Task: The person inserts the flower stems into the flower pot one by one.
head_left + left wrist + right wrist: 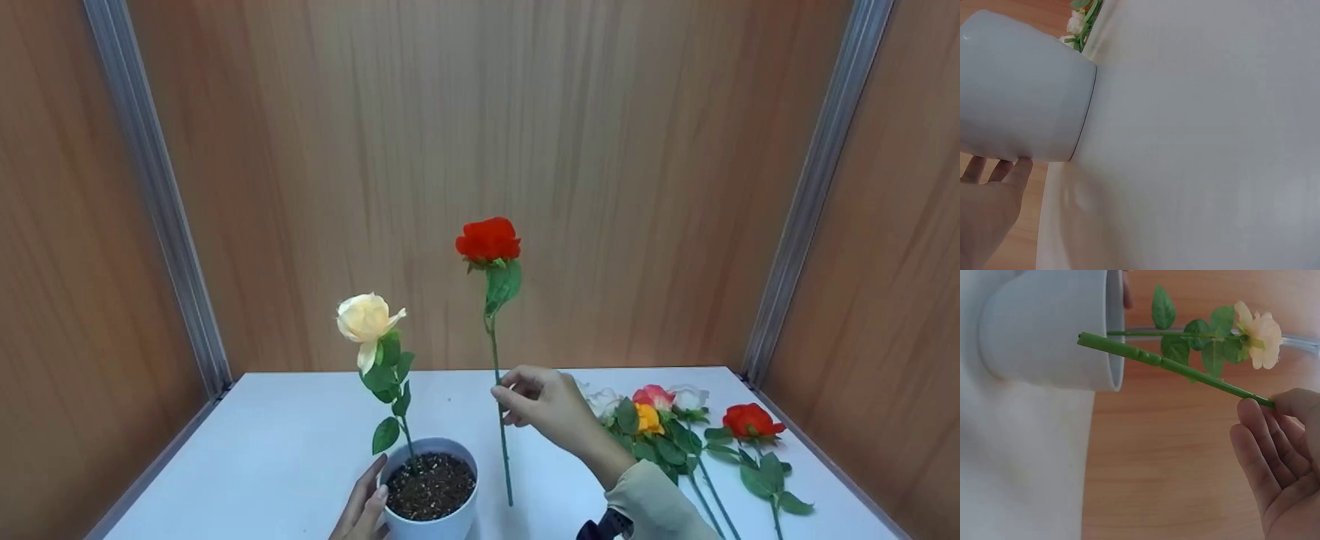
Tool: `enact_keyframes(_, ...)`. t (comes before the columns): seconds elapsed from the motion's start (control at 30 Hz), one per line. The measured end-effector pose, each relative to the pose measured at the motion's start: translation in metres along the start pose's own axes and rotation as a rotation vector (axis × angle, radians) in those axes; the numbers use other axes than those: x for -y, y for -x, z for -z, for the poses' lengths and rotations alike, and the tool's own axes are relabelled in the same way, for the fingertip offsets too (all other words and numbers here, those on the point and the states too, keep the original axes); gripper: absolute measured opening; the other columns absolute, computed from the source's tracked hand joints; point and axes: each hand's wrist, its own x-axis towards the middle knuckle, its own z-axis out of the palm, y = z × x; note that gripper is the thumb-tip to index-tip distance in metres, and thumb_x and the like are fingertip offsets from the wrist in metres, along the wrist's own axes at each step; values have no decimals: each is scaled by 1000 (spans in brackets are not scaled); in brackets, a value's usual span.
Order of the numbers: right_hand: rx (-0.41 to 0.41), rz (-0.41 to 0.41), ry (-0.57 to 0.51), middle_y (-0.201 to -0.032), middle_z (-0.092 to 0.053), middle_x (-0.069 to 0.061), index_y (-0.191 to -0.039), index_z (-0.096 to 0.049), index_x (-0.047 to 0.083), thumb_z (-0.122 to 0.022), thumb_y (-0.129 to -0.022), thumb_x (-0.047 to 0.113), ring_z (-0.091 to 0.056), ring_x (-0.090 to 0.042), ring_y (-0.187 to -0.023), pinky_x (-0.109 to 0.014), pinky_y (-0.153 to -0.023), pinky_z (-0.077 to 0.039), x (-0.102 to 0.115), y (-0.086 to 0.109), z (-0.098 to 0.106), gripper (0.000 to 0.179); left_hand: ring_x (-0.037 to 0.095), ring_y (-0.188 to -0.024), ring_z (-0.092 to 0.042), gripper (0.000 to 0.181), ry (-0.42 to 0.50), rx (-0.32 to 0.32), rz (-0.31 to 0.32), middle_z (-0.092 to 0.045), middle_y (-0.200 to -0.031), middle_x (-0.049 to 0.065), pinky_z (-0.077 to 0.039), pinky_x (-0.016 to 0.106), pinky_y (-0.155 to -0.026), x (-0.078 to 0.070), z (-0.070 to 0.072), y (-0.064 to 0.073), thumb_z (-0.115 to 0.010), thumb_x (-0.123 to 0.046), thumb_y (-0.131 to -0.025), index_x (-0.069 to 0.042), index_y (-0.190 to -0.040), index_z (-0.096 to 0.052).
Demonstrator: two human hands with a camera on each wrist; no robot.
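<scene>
Red rose [488, 240]: near upright, just right of the pot [1022, 90] and apart from it; we do best to carry it by the stem [505, 454] alone, so the petals escape crushing.
Right hand [551, 409]: thumb and forefinger pinch the stem part-way down, the other fingers loosely bent; a lower pinch would, we judge, give us finer control of the tip.
Stem tip [1085, 340]: bare and free; it looks lower than the pot's rim, so we would lift it clear before crossing over.
Left hand [361, 511]: fingers relaxed and lightly extended against the pot's left side, not wrapped round it; we want firmer bracing there under any downward push.
Soil [435, 496]: dark, with a bare patch right of the cream rose [365, 321]; we would enter there straight and press steadily, since a shallow stem may topple.
Cream rose: standing in the soil, leaning left; we should guard against leaves snagging.
Loose flowers [667, 446]: lying right on the white table [300, 442]; we had better hold our sleeve [664, 502] high above them.
</scene>
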Motion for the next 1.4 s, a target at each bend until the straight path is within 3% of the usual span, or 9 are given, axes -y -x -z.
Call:
enact_keyframes(0.13,-17,64,-10,-78,-64,-12,-96,-64,2,-60,-90,17,-64,-27,-68,-36,-61,-57,6,-10,-8,16,51,-129,8,75,-8,-7,10,4,-146,29,-15,75,-90,-2,0,0,-42,-51,-93,-6,-146,-11)
enact_keyframes(0.37,-56,119,12,-80,-65,-4,-96,-64,13,-58,-91,29,-66,-21,-69,-32,-60,-57,-14,-30,-27,18,50,-130,9,76,-24,-9,8,4,-147,29,-17,75,-90,-1,0,0,-42,-52,-92,-7,-146,-12)
enact_keyframes(0.53,-49,149,47,-81,-65,2,-95,-63,20,-55,-91,37,-64,-14,-70,-26,-60,-56,-18,-36,-40,19,52,-129,8,78,-26,1,21,4,-145,31,-15,77,-88,0,0,1,-42,-53,-92,-5,-146,-11)
enact_keyframes(0.7,-62,195,89,-81,-65,3,-95,-63,18,-54,-92,35,-64,-11,-71,-24,-59,-55,-20,-40,-52,19,53,-128,8,80,-12,0,19,2,-145,32,-14,77,-88,1,-1,1,-43,-54,-91,-5,-146,-11)
enact_keyframes(0.93,-52,182,44,-82,-64,10,-96,-62,22,-54,-93,32,-64,-11,-75,-23,-62,-55,-24,-45,-68,14,52,-129,7,82,-21,-18,35,1,-146,30,-15,76,-88,0,-1,-1,-43,-58,-89,-7,-146,-12)
enact_keyframes(1.1,-34,179,47,-82,-63,10,-98,-61,21,-53,-94,31,-64,-9,-74,-21,-61,-54,-28,-46,-77,13,52,-129,9,80,-19,-3,14,3,-145,31,-16,75,-89,2,-1,0,-43,-54,-91,-5,-146,-11)
enact_keyframes(1.4,-27,173,56,-83,-64,0,-100,-61,18,-53,-94,27,-63,-9,-73,-20,-60,-54,-34,-47,-83,13,52,-129,7,81,-5,-8,19,2,-145,31,-17,75,-90,0,-1,-1,-43,-55,-91,-5,-146,-11)
